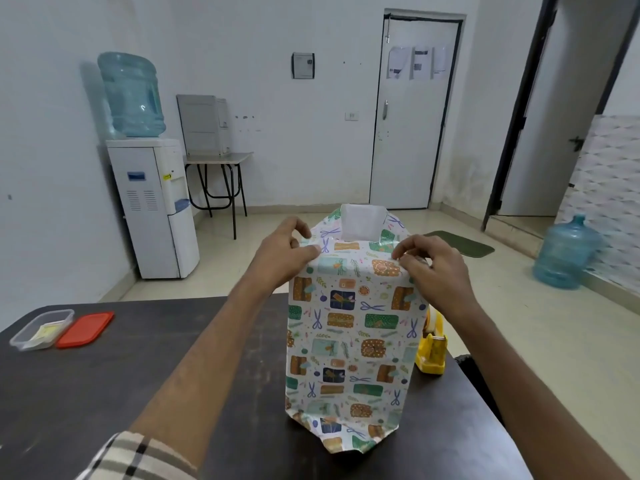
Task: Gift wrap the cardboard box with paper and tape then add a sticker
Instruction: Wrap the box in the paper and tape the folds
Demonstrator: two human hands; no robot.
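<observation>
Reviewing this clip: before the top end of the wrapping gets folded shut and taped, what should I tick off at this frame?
1. Wrapped box upright on table: ok.
2. Left hand pinches paper at the top left corner: ok.
3. Right hand pinches the top right corner: ok.
4. Top end closed: not ok; the far flap stands up, white side showing.
5. Tape dispenser beside the box, on the right: ok.
6. Sticker ready in the open container: cannot tell.
</observation>
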